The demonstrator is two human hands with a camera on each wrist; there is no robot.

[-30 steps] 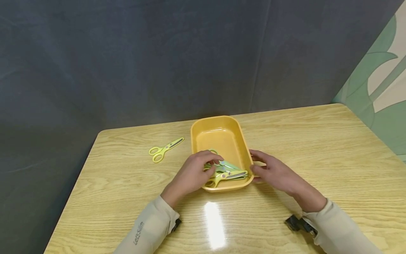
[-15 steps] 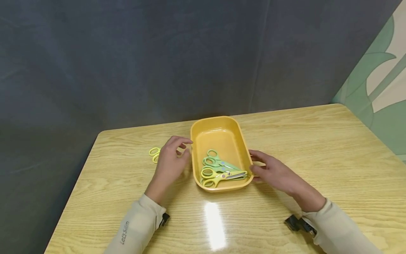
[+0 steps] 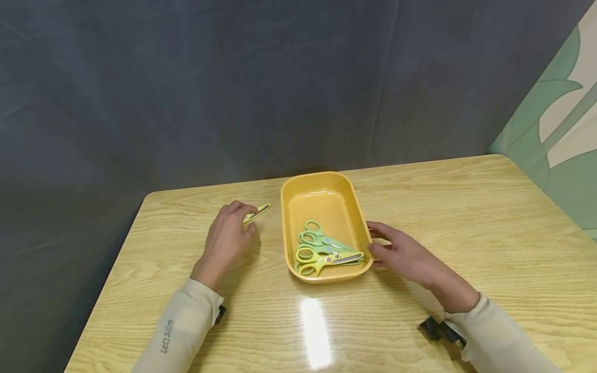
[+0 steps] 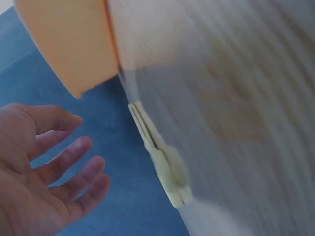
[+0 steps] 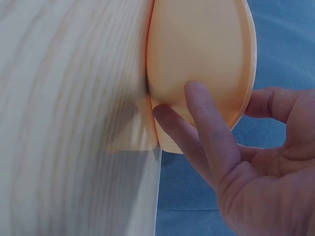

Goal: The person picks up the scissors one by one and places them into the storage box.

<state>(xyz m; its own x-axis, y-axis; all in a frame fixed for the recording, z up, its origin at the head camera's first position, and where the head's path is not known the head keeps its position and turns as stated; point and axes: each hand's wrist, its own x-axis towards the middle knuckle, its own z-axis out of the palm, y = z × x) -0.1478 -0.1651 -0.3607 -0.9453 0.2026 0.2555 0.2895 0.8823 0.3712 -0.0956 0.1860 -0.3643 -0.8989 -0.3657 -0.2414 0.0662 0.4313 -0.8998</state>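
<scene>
In the head view my left hand (image 3: pixel 228 228) is over yellow scissors (image 3: pixel 258 211) lying left of the tray; it covers their handles, and the tip shows past the fingers. The left wrist view has the fingers loosely bent, apart from the scissors (image 4: pixel 165 164) on the tabletop. My right hand (image 3: pixel 403 254) holds the near right corner of a yellow-orange plastic tray (image 3: pixel 360 212), thumb at the rim and fingers (image 5: pixel 211 128) against the outer wall. Inside the tray's near end are yellow scissors (image 3: pixel 333 259) on top of several green scissors (image 3: pixel 313 237).
The wood-grain table (image 3: pixel 466 217) runs out to both sides of the tray. A dark blue cloth (image 3: pixel 280 93) hangs behind its far edge. On the right stands a wall with a green leaf pattern (image 3: pixel 555 114).
My left hand has drawn away from the scissors in the tray and moved left, over the yellow scissors on the table. The right hand and the tray have stayed in place.
</scene>
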